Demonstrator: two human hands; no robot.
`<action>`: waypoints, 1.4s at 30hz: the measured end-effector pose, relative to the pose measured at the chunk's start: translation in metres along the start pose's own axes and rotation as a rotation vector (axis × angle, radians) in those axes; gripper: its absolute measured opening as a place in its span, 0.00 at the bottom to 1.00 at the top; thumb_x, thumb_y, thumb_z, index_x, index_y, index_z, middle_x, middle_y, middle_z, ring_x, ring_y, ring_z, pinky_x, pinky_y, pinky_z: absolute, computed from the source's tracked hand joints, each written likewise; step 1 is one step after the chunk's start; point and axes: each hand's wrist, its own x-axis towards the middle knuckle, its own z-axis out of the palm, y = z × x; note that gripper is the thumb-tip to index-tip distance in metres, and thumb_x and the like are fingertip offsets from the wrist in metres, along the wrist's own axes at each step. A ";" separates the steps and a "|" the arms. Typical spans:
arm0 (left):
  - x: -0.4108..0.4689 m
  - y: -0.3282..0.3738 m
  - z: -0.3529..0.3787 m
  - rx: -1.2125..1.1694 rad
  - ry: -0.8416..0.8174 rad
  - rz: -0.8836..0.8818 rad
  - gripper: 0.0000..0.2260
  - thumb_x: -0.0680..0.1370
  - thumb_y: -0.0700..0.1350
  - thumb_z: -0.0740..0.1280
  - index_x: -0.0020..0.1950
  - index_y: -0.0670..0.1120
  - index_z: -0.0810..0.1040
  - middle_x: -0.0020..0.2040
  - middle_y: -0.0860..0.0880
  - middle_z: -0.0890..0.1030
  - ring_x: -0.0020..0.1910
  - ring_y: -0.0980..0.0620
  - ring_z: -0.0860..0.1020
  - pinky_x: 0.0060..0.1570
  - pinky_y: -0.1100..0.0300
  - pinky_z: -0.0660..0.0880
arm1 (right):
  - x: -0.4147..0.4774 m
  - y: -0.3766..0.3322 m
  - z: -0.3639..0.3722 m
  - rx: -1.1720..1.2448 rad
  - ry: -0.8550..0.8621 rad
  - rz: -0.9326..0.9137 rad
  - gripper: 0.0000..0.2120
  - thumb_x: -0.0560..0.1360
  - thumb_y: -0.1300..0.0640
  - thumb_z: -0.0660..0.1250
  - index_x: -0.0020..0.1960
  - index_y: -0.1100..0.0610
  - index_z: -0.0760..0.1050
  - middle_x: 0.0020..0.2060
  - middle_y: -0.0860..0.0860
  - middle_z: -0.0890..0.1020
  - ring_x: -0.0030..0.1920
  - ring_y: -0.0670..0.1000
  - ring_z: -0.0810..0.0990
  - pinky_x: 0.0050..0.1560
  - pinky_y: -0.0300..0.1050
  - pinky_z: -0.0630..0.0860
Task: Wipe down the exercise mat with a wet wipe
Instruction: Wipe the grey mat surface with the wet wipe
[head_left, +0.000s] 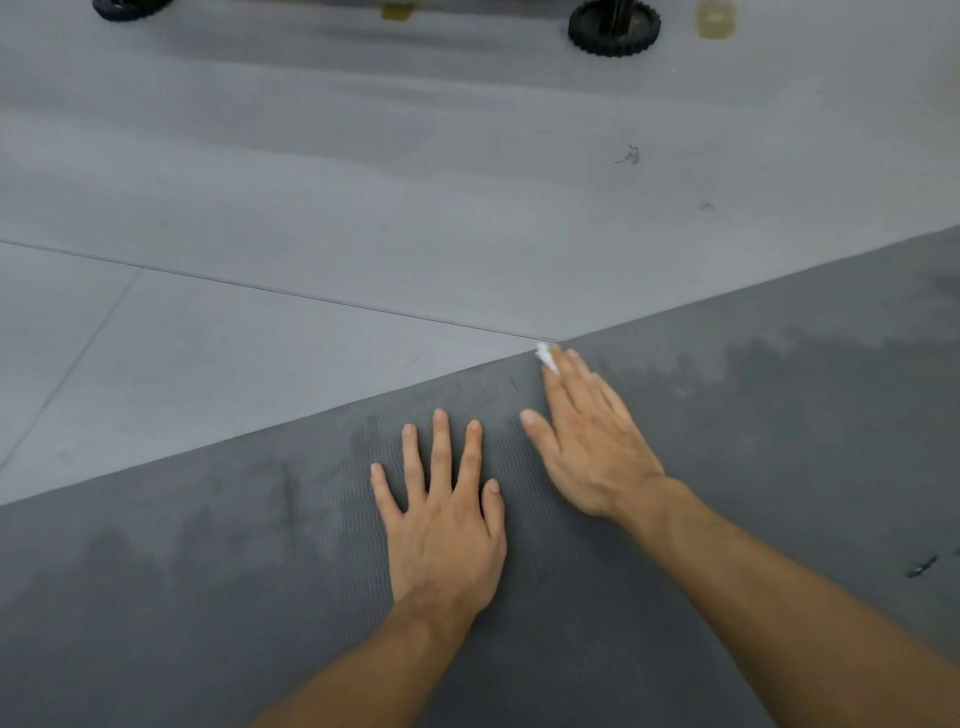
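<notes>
At the left of the exercise mat (156, 649) a darker damp patch (130, 551) shows on the ribbed foam. The left hand (441, 525) rests flat mid-mat with fingers spread, its grip fully open and holding nothing; it looks to be pinning the mat down. Just beside it the right hand (592, 447) reaches to the mat's far edge. Its fingers are straight and its grip open, pressing the wet wipe (546, 358) under the fingertips, with a white corner poking out. To do this well, I'd keep the pressure even, stroke along the edge and overlap into the drier strip around the hands. The left hand should brace so the mat doesn't creep. Farther right a wet band (779, 364) darkens the mat. Beyond lies the grey floor (311, 182), seamed, with a black wheel (130, 8) at its far left, a scuff (629, 155) and a second wheel (614, 27).
</notes>
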 end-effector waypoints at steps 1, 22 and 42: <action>0.001 0.000 -0.001 0.002 -0.001 0.013 0.28 0.83 0.59 0.40 0.84 0.57 0.45 0.85 0.54 0.43 0.83 0.47 0.41 0.78 0.33 0.43 | -0.006 -0.001 0.001 -0.032 -0.019 -0.069 0.34 0.84 0.40 0.41 0.84 0.54 0.39 0.83 0.47 0.43 0.82 0.45 0.38 0.82 0.49 0.43; 0.028 0.026 -0.002 0.009 -0.011 0.092 0.29 0.82 0.58 0.41 0.84 0.57 0.48 0.85 0.55 0.45 0.83 0.51 0.42 0.78 0.32 0.45 | -0.062 0.052 -0.014 -0.179 -0.060 -0.146 0.35 0.84 0.35 0.40 0.84 0.53 0.40 0.84 0.46 0.43 0.82 0.44 0.37 0.82 0.48 0.45; 0.042 0.049 -0.003 -0.014 -0.014 0.133 0.29 0.82 0.57 0.41 0.84 0.55 0.50 0.85 0.55 0.46 0.83 0.51 0.42 0.78 0.32 0.44 | -0.056 0.074 -0.030 -0.095 -0.076 -0.130 0.39 0.81 0.30 0.37 0.84 0.51 0.39 0.84 0.46 0.45 0.81 0.42 0.38 0.82 0.48 0.43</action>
